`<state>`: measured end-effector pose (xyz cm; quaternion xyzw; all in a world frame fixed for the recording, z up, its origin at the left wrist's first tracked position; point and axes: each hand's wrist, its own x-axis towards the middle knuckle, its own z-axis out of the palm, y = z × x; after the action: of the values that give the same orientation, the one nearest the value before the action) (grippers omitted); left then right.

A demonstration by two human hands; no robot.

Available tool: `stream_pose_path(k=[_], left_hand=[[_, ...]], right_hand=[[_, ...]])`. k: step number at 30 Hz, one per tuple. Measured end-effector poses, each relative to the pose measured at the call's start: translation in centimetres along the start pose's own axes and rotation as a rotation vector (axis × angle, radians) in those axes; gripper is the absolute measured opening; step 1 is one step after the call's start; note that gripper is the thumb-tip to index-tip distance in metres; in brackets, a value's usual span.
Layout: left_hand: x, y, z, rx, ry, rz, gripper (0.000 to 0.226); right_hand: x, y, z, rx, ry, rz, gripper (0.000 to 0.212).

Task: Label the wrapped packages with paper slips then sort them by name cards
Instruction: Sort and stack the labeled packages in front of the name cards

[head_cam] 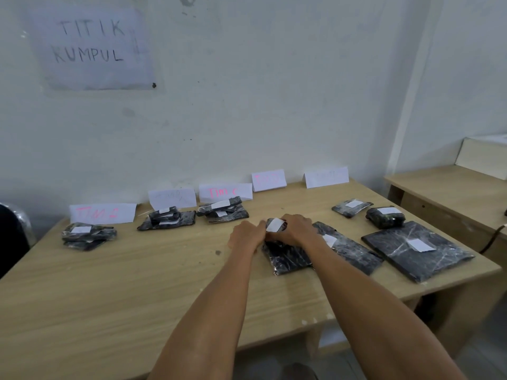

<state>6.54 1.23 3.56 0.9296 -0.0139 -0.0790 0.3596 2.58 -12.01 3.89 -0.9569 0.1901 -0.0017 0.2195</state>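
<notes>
My left hand (245,235) and my right hand (295,229) together hold a small black wrapped package (275,224) with a white paper slip on top, just above a flat black package (288,259) on the wooden table (137,283). Several folded name cards stand along the wall: one at the left (103,213), two in the middle (172,198) (225,192), two to the right (269,180) (326,176). Labelled packages lie in piles in front of the left card (87,235) and the middle cards (167,219) (223,211).
More labelled black packages lie at the right: a long one (348,249), a large flat one (417,249), and two small ones (352,207) (385,217). A second desk (452,187) stands to the right. A dark chair (13,229) is at the left edge. A paper sign (90,48) hangs on the wall.
</notes>
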Motion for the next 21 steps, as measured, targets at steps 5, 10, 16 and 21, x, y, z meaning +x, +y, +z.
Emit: stream_pose_path(k=[5, 10, 16, 21], left_hand=[[-0.8, 0.8, 0.9, -0.123, -0.138, 0.058, 0.069], [-1.3, 0.0, 0.4, -0.063, 0.017, -0.038, 0.062], [-0.5, -2.2, -0.9, -0.014, 0.217, -0.213, 0.059], [-1.4, -0.2, -0.1, 0.1, 0.262, -0.198, 0.058]], right_hand=[[-1.1, 0.4, 0.0, 0.02, -0.006, -0.017, 0.074], [-1.6, -0.6, 0.1, 0.064, -0.052, -0.071, 0.083], [-2.7, -2.6, 0.1, 0.155, -0.132, -0.206, 0.07], [-2.3, 0.5, -1.5, 0.027, 0.053, 0.022, 0.055]])
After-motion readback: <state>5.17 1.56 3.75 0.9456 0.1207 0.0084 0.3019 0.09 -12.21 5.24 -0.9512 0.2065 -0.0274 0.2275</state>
